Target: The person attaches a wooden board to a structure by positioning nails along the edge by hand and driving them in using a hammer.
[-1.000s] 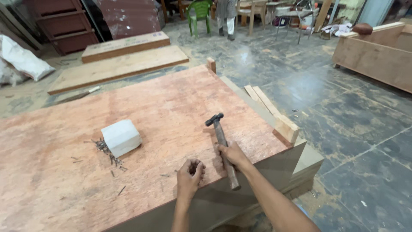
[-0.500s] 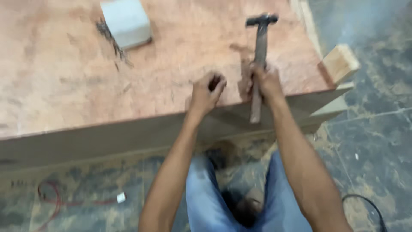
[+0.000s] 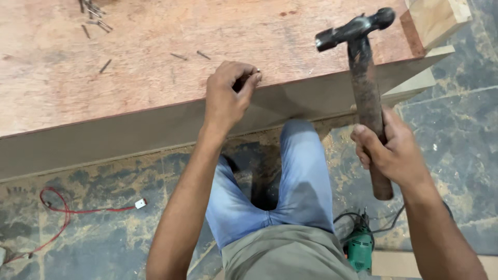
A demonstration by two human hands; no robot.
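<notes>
Reddish plywood [image 3: 129,72]; rusty-brown hammer [image 3: 365,88]; blue jeans [image 3: 306,171].

A green power drill [image 3: 359,251] and red cable [image 3: 62,207] lie on the floor.

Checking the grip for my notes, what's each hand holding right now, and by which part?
The right hand grips the hammer low on its handle. The left hand pinches a nail at the plywood edge; where on it cannot be told.

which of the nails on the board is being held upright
The nail pinched in the left hand at the plywood board's front edge. The other loose nails lie flat, untouched, farther back on the board.
</notes>
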